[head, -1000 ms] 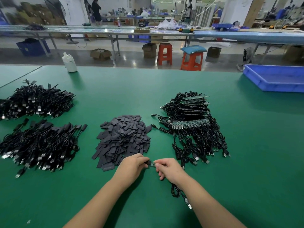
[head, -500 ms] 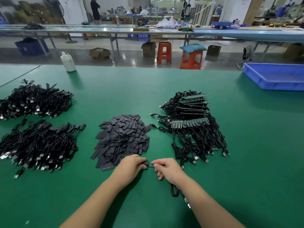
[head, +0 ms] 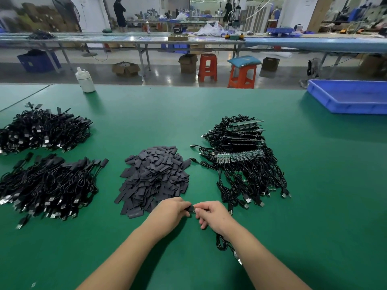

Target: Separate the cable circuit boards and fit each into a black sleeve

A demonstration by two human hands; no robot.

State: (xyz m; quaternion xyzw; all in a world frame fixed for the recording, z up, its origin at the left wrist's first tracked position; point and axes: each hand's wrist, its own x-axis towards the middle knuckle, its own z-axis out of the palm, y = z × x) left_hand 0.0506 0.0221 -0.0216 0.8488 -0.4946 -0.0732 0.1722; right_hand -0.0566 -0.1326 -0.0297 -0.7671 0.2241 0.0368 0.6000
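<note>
- Two hands meet low centre in the head view: left hand (head: 172, 210) pinches a black sleeve (head: 189, 209), right hand (head: 213, 214) pinches a small circuit board (head: 196, 210) at the sleeve mouth, fingers curled on both
- Board's cable (head: 222, 243) trails under the right wrist, loops on the green table (head: 314, 206), USB plug (head: 239, 261) lies near the forearm
- Risk, my read: board corner catches the sleeve lip if it goes in tilted, sleeve buckles or splits
- Risk: flattened sleeve mouth not opened enough, board jams halfway
- Risk: pull on the cable strains the solder joints; loop could snag under the arm
- How deep the board sits in the sleeve: cannot tell, fingers hide it
- Supply: pile of loose sleeves (head: 154, 176) just beyond the left hand; unseparated board strips with cables (head: 243, 158) beyond the right hand
- Two cable heaps on the left, near heap (head: 48, 185) and far heap (head: 41, 130), seem sleeved, done work by my guess
- Containers: blue plastic tray (head: 347, 99) far right, nothing visible inside; white bottle (head: 85, 80) at far edge, contents not visible
</note>
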